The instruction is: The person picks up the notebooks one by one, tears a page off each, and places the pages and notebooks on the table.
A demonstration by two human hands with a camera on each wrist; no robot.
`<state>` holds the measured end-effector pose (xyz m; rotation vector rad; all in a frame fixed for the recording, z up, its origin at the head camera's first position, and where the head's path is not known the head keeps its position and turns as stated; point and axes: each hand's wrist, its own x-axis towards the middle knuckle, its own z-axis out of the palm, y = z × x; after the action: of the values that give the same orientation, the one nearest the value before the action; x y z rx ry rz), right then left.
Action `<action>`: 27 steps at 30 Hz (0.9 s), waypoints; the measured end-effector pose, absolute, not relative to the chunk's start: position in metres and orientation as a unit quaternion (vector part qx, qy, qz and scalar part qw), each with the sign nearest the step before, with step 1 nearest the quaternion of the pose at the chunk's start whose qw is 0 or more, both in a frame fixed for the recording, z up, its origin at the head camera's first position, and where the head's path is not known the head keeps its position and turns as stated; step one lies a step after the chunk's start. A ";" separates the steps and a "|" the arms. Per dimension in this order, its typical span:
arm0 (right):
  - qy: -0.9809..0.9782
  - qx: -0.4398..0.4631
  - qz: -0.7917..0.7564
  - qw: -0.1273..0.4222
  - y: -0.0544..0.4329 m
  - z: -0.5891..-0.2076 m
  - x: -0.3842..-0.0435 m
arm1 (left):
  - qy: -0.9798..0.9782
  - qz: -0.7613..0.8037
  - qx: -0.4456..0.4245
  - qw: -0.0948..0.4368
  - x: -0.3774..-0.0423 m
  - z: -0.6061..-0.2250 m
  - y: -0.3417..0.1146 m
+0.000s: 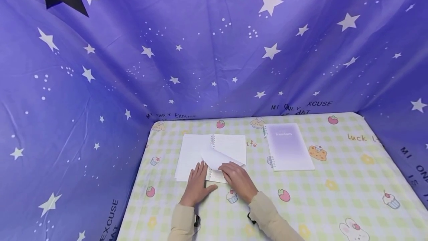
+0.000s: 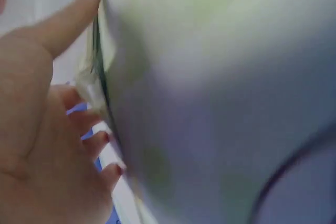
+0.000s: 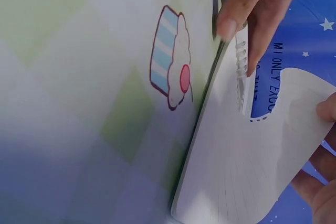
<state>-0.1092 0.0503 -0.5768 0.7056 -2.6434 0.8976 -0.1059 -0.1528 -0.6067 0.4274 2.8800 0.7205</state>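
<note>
A spiral notebook (image 1: 192, 148) lies open on the table, showing lined white pages on both sides of its wire binding (image 1: 212, 140). My left hand (image 1: 197, 185) rests on the left page near the binding, fingers straight and thumb out to the side by the lower edge. With thumb and fingers, my right hand (image 1: 239, 179) pinches a notebook page (image 1: 220, 159), raised and curling over the right side. In the right wrist view, the page's punched edge (image 3: 262, 119) bends away from the rings (image 3: 241, 61); its far end is hidden.
To the right lies a closed spiral notebook (image 1: 290, 151) with a purple-and-white cover reading "freedom". The checked tablecloth (image 1: 334, 203) carries printed cartoons. Purple star-patterned curtains (image 1: 214, 47) stand behind and at both sides of the table.
</note>
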 end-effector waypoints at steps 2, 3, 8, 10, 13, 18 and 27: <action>-0.909 0.244 0.311 0.131 0.052 -0.576 -0.107 | 0.963 0.227 0.137 0.049 -0.102 -0.609 -0.149; -0.907 0.246 0.314 0.133 0.052 -0.575 -0.106 | 0.966 0.219 0.132 0.040 -0.101 -0.610 -0.147; -0.898 0.253 0.329 0.146 0.056 -0.574 -0.102 | 0.977 0.183 0.106 0.003 -0.098 -0.609 -0.134; -0.894 0.254 0.337 0.151 0.058 -0.573 -0.101 | 0.979 0.174 0.102 -0.015 -0.099 -0.609 -0.128; -0.890 0.255 0.343 0.159 0.061 -0.571 -0.099 | 0.979 0.170 0.098 -0.048 -0.104 -0.610 -0.122; -0.884 0.263 0.352 0.158 0.064 -0.568 -0.092 | 0.978 0.174 0.088 -0.078 -0.108 -0.616 -0.120; -0.884 0.274 0.349 0.145 0.066 -0.564 -0.082 | 0.979 0.114 0.122 -0.118 -0.109 -0.617 -0.126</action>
<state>-0.0819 0.0662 -0.5641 0.7900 -2.5480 1.0054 -0.1089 -0.1261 -0.6173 0.4136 3.3295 0.3892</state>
